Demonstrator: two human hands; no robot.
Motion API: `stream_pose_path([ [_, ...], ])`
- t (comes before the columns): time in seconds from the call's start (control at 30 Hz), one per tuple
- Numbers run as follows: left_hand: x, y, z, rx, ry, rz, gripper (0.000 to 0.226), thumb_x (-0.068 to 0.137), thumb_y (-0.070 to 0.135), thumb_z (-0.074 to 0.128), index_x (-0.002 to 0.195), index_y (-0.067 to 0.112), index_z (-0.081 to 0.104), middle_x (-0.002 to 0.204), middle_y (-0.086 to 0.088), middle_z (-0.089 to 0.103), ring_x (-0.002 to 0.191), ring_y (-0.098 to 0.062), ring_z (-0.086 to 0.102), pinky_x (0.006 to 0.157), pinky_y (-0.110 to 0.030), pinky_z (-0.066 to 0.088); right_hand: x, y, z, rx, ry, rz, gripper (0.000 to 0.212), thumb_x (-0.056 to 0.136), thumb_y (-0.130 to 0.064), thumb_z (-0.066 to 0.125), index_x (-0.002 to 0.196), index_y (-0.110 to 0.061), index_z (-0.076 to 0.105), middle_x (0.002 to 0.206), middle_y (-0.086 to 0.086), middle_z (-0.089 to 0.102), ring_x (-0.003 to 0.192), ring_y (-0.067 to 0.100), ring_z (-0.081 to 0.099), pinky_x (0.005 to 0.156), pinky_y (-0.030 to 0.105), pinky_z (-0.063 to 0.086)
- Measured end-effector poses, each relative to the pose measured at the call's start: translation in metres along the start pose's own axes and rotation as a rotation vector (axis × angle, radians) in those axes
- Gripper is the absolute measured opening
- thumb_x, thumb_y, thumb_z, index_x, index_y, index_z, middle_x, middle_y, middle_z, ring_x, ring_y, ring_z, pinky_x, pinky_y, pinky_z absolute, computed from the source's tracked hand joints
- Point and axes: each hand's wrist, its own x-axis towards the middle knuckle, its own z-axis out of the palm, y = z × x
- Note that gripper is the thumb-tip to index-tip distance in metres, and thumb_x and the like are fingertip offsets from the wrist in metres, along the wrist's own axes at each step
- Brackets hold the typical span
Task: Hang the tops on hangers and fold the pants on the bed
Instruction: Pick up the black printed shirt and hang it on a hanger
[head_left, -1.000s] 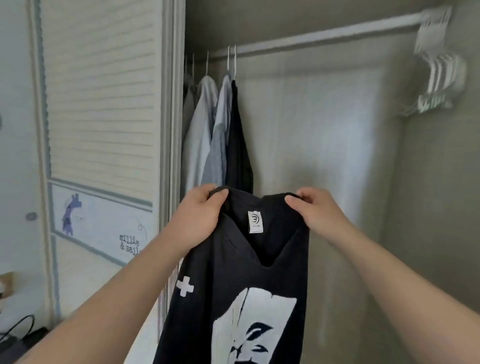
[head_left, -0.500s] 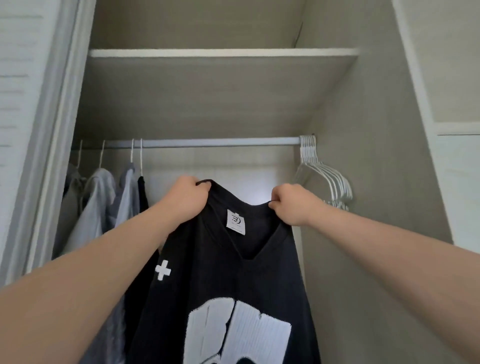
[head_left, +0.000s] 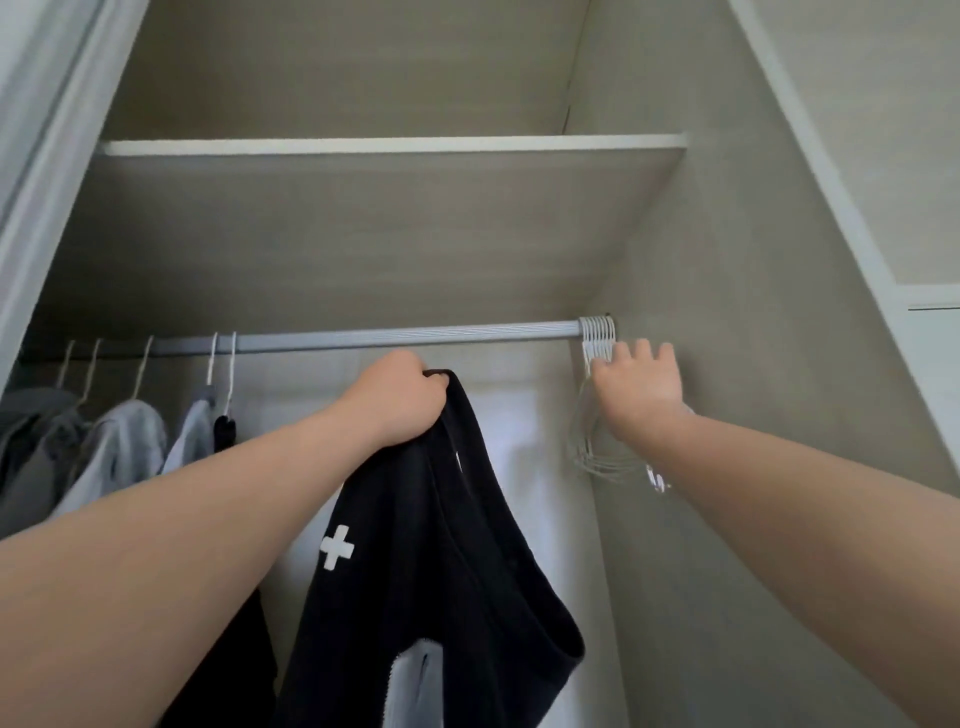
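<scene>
Since there's only the head view to go on, we'll stick to that. Half a second back we had both hands on the collar of the black top. Now the right hand has let go and gone over to the bunch of empty white hangers at the far right end of the rail. Its fingers are spread apart against the hanger necks, and we don't see them closed round one yet.

So the left hand is doing all the holding. It's clamped on the bunched neckline just under the rail, and the top sags down from that one fist in front of the wardrobe. We'd say that means we're on the grab-a-hanger step for this top. A few other tops already hang at the left end, and the shelf sits above.

As for writing, there's not much. The little neck tag we could see a moment ago has turned out of sight. What shows now is a white cross on the fabric and a bit of white print at the bottom edge, with no readable words.
</scene>
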Motion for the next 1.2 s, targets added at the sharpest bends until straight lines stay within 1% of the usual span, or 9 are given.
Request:
stream_pose_path([
  [0.23,-0.001,-0.011,-0.003,0.012,-0.012,-0.043,0.045,0.101,0.028,0.05,0.062,0.016,0.033,0.055,-0.003,0.038,0.05,-0.023,0.036,0.049,-0.029,0.024,0.013,0.019,0.02,-0.032,0.015,-0.027,0.034,0.098,-0.015,0.043,0.127,-0.021,0.061,0.131,0.007,0.056,0.124,0.029,0.051,0.101,0.037,0.035],
  [0.43,-0.001,-0.021,-0.005,0.011,-0.012,-0.059,0.043,0.101,0.028,0.05,0.063,0.017,0.033,0.057,-0.003,0.037,0.053,-0.023,0.035,0.05,-0.03,0.025,0.023,0.014,0.014,0.187,0.029,0.049,0.032,0.092,-0.011,0.051,0.122,-0.016,0.059,0.127,0.009,0.056,0.122,0.032,0.052,0.097,0.039,0.039],
  [0.5,-0.001,-0.027,-0.005,0.01,-0.008,-0.062,0.042,0.102,0.027,0.05,0.064,0.016,0.033,0.057,-0.004,0.036,0.054,-0.024,0.035,0.052,-0.031,0.025,0.022,0.008,0.01,0.336,0.059,0.106,0.029,0.091,-0.013,0.052,0.119,-0.013,0.059,0.124,0.012,0.058,0.119,0.035,0.054,0.093,0.039,0.042],
  [0.67,-0.006,-0.035,-0.009,0.031,0.03,-0.061,0.045,0.102,0.026,0.05,0.061,0.015,0.034,0.053,-0.001,0.037,0.052,-0.023,0.036,0.05,-0.031,0.025,0.0,-0.015,0.0,1.053,-0.012,0.272,0.008,0.092,-0.012,0.052,0.099,-0.009,0.056,0.11,0.021,0.063,0.104,0.038,0.059,0.077,0.033,0.038],
  [0.77,-0.011,-0.04,-0.015,0.08,0.058,-0.052,0.044,0.102,0.029,0.05,0.062,0.012,0.043,0.053,-0.002,0.044,0.054,-0.023,0.043,0.051,-0.03,0.029,-0.032,-0.034,-0.003,1.346,-0.014,0.316,0.007,0.098,-0.015,0.05,0.092,-0.012,0.052,0.091,0.009,0.06,0.088,0.029,0.055,0.069,0.027,0.034],
  [0.9,-0.022,-0.048,-0.029,0.143,0.127,-0.034,0.04,0.102,0.033,0.05,0.073,0.007,0.061,0.065,-0.007,0.058,0.068,-0.028,0.055,0.056,-0.03,0.037,-0.081,-0.049,-0.013,1.584,0.056,0.379,0.016,0.099,-0.017,0.046,0.083,-0.019,0.045,0.074,0.002,0.056,0.066,0.018,0.049,0.053,0.028,0.033],
  [1.03,-0.032,-0.049,-0.046,0.122,0.167,-0.043,0.039,0.102,0.033,0.052,0.086,0.002,0.068,0.071,-0.012,0.062,0.066,-0.025,0.054,0.059,-0.031,0.039,-0.108,-0.046,-0.029,1.865,0.104,0.439,0.018,0.099,-0.019,0.045,0.082,-0.025,0.039,0.052,-0.012,0.047,0.045,0.008,0.04,0.045,0.025,0.033],
  [1.13,-0.042,-0.044,-0.062,0.101,0.183,-0.05,0.04,0.102,0.032,0.053,0.08,0.002,0.066,0.067,-0.011,0.058,0.07,-0.029,0.055,0.061,-0.032,0.037,-0.107,-0.036,-0.045,1.922,0.037,0.432,0.018,0.098,-0.025,0.051,0.085,-0.025,0.038,0.045,-0.011,0.045,0.037,0.007,0.037,0.038,0.022,0.029],
  [1.2,-0.051,-0.036,-0.075,0.093,0.198,-0.068,0.041,0.102,0.033,0.054,0.07,0.008,0.061,0.061,-0.008,0.054,0.066,-0.028,0.053,0.057,-0.031,0.034,-0.096,-0.025,-0.056,1.942,-0.019,0.452,0.019,0.099,-0.024,0.054,0.086,-0.02,0.04,0.049,-0.003,0.043,0.031,0.007,0.034,0.034,0.017,0.025],
])
